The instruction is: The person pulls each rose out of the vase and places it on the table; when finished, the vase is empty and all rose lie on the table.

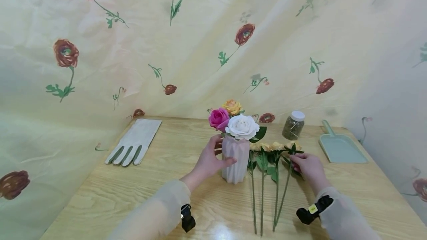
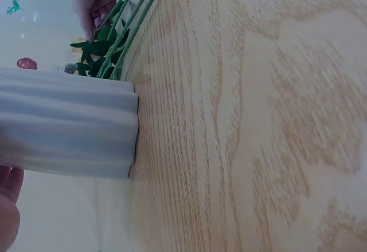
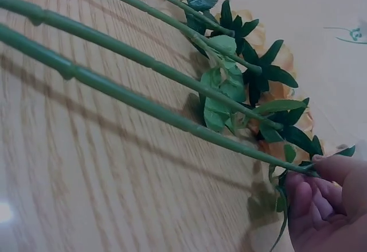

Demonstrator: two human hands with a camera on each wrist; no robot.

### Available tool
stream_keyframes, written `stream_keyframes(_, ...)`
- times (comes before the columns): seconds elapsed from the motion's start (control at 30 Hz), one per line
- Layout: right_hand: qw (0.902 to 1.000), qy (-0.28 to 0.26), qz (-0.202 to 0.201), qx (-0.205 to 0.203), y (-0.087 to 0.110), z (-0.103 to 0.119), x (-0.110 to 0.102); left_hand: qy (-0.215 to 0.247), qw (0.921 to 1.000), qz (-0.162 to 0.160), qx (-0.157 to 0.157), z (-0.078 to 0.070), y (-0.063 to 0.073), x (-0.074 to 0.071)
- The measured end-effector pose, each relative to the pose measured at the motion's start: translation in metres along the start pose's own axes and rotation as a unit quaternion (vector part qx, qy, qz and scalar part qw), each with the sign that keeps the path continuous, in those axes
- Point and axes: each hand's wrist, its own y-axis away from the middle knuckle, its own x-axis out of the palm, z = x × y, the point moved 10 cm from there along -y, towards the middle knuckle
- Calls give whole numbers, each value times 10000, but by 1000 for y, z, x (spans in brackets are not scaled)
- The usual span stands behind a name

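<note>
A pale ribbed vase stands upright on the table, holding a magenta rose, a white rose and a yellow-orange rose. My left hand grips it from the left, thumb across the front and fingers partly hidden behind. To its right lie several artificial yellow roses in a row, green stems pointing toward me. The right hand pinches the rightmost rose's stem just below the bloom, between thumb and fingers. In the left wrist view, the vase hides part of the roses.
A white work glove lies at the table's back left. Behind the roses stands a white-lidded jar with dark contents. At the right is a pale green dustpan. A flower-patterned cloth hangs behind the wooden table.
</note>
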Motion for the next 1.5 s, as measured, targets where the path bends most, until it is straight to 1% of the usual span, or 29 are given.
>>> stream_keyframes(0.17, 9999, 124, 6, -53, 5, 5, -4, -27, 10000, -15, -5, 1, 0, -1)
stream_keyframes(0.3, 9993, 230, 16, -285, 10, 18, -7, -48, 10000, -25, 27, 1, 0, -1)
stream_keyframes(0.4, 9985, 278, -27, -481, 13, 31, -9, -48, 10000, -24, 80, 1, 0, -1)
stream_keyframes(0.53, 9961, 461, -4, -748, 17, 53, -9, -50, 10000, -22, 62, 1, 0, 0)
stream_keyframes(0.67, 9936, 586, 144, -954, 24, 76, -3, -64, 10000, -27, 26, 2, 1, 0)
stream_keyframes(0.83, 9917, 444, 277, -1173, 36, 102, 7, -84, 10000, -25, 40, 4, 0, 0)
stream_keyframes(1.1, 9856, 124, 29, -1688, 60, 141, 17, -53, 9999, -37, 88, 2, 1, 0)
stream_keyframes(1.23, 9821, 36, 42, -1885, 71, 154, 22, -9, 9999, -31, 97, 2, 1, 0)
stream_keyframes(1.33, 9804, -84, 131, -1964, 77, 161, 26, 13, 9999, -16, 119, 1, 1, 0)
stream_keyframes(1.5, 9769, -412, 299, -2077, 87, 171, 33, 55, 9998, -9, 175, -1, 1, 0)
